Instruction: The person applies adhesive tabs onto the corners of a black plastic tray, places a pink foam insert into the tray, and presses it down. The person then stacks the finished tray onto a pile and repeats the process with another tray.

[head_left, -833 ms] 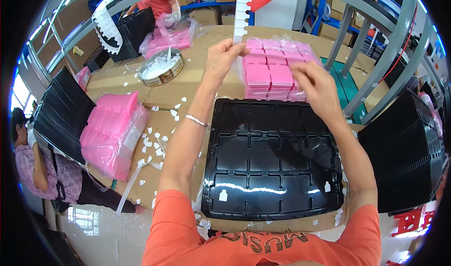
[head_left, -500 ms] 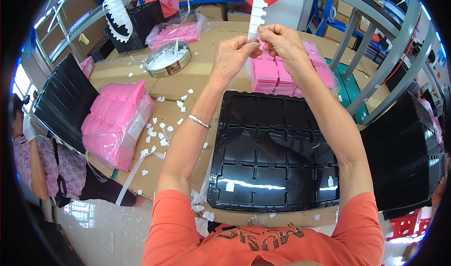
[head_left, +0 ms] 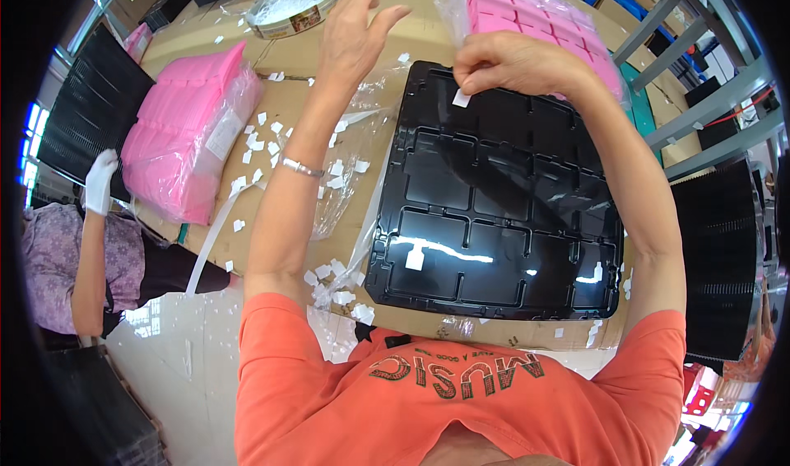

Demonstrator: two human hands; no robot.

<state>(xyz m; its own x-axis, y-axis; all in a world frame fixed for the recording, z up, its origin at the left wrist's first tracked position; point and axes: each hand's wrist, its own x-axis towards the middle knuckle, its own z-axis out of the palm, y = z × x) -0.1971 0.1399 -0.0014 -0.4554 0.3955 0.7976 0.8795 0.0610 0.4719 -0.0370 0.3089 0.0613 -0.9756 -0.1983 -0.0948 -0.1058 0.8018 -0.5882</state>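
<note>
A black plastic tray (head_left: 432, 170) with rows of shallow compartments lies before me on the cardboard-covered table. My right hand (head_left: 518, 62) pinches a small white sticker (head_left: 462, 98) between thumb and fingers, at the tray's far left corner. Left of the tray's far end, my left hand (head_left: 352, 34) is raised with fingers apart, holding nothing. One white sticker (head_left: 415, 257) sits in a near left compartment. Another white piece (head_left: 592, 273) shows near the right front, partly lost in glare.
Bagged pink foam blocks lie beyond the tray (head_left: 535, 21) and at the left (head_left: 181, 128). A round tin (head_left: 292, 9) holds white scraps. Black tray stacks stand left (head_left: 90, 112) and right (head_left: 724, 252). At the left is a co-worker's gloved hand (head_left: 99, 186). Paper bits litter the table.
Both hands were together at a hanging white notched strip. My right hand has come down to the tray with a sticker; my left has moved left and opened. The view has tilted down.
</note>
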